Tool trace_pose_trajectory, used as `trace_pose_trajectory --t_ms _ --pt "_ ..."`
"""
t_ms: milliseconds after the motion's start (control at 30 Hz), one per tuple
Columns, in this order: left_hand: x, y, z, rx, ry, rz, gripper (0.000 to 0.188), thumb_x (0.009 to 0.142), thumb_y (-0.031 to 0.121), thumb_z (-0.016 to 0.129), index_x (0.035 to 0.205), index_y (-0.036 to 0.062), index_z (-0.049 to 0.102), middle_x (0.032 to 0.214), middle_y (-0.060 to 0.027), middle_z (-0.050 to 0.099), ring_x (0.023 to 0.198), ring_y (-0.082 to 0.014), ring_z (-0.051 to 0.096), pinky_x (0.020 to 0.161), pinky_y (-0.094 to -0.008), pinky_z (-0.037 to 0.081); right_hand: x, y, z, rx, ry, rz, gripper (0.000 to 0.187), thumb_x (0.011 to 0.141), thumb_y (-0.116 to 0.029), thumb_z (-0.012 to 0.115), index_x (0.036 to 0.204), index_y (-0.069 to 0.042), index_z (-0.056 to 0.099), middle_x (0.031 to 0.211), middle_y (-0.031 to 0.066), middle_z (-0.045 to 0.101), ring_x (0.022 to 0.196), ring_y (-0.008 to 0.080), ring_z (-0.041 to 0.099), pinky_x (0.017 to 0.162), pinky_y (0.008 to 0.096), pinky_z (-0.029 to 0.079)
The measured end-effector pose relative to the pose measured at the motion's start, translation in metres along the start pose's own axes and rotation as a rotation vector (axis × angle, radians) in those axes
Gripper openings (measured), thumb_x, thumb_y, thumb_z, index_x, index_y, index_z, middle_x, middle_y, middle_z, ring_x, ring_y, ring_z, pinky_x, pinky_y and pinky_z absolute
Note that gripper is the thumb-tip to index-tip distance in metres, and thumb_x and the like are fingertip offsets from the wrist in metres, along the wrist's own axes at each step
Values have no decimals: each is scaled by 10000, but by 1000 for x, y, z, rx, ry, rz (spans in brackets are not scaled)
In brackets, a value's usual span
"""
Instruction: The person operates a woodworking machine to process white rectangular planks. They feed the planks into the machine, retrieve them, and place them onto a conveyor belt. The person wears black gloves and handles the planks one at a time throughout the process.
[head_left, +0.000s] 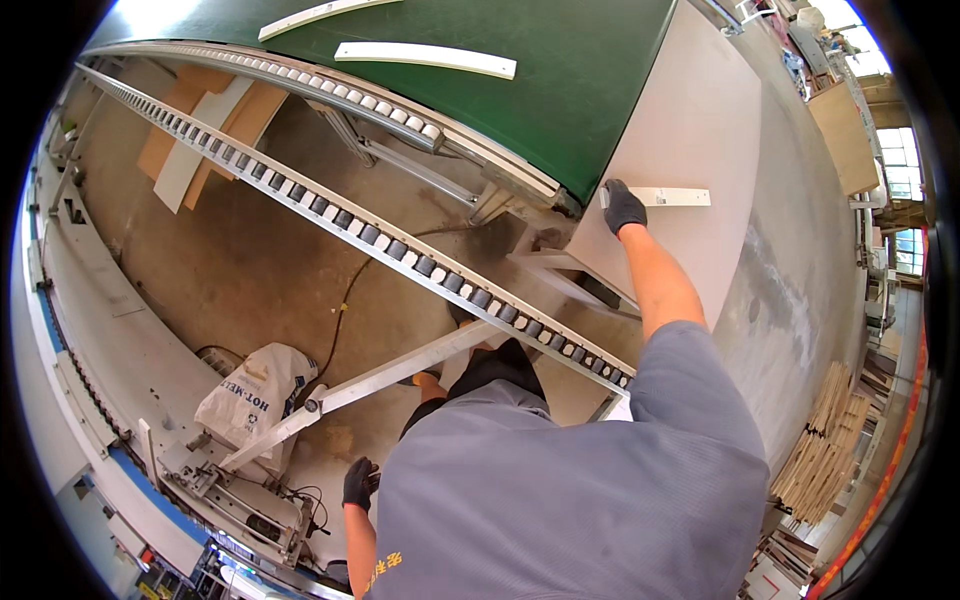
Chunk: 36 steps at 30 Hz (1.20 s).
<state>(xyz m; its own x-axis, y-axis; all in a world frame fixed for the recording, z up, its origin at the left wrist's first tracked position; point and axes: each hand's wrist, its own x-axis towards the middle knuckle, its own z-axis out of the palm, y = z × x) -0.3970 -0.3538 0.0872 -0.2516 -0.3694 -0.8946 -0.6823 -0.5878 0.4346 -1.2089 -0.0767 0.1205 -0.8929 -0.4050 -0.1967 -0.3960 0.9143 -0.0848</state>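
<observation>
My right hand, in a dark glove, reaches out to a white strip with small holes, lying on a pale tabletop. Its fingers close over the strip's left end and hide part of it. Low beside my body hangs my left hand, also gloved, with loosely bent fingers and nothing visible in it. Two more pale strips rest on the green conveyor belt: a slightly curved one and another farther away.
A long rail with dark rollers crosses diagonally in front of me, with a slanted metal brace beneath. A white sack stands near the machine at left. Boards lie beyond the rail; wooden strips are stacked at right.
</observation>
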Motion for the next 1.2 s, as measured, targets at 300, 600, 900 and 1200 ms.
trace_pose_trajectory --t_ms 300,600,900,1200 --pt "1 191 76 645 171 579 369 937 249 615 1196 -14 623 1046 -191 698 999 -250 681 850 -354 530 -95 -77 -215 657 544 -149 502 806 -8 734 1264 -48 531 1165 120 646 887 208 689 698 330 556" --pt "-192 422 189 554 432 1974 699 786 135 769 1401 9 462 1385 -248 517 1211 -421 561 994 -454 477 -259 -321 -251 1259 138 -1069 557 818 -98 787 1311 -55 531 1287 150 601 1089 207 622 879 334 526" --pt "-207 325 120 307 697 1581 358 782 23 721 1135 -3 668 1097 -175 662 1011 -333 625 875 -402 501 -335 -395 -186 1080 -290 -1009 516 826 60 558 1332 -33 529 1108 224 666 989 366 678 835 372 540" --pt "-216 280 108 154 835 1508 387 746 55 761 1115 -10 662 999 -158 658 897 -327 622 806 -407 505 -353 -421 -188 920 -456 -1306 492 798 18 608 1285 -26 548 1056 227 669 925 393 665 802 430 543"
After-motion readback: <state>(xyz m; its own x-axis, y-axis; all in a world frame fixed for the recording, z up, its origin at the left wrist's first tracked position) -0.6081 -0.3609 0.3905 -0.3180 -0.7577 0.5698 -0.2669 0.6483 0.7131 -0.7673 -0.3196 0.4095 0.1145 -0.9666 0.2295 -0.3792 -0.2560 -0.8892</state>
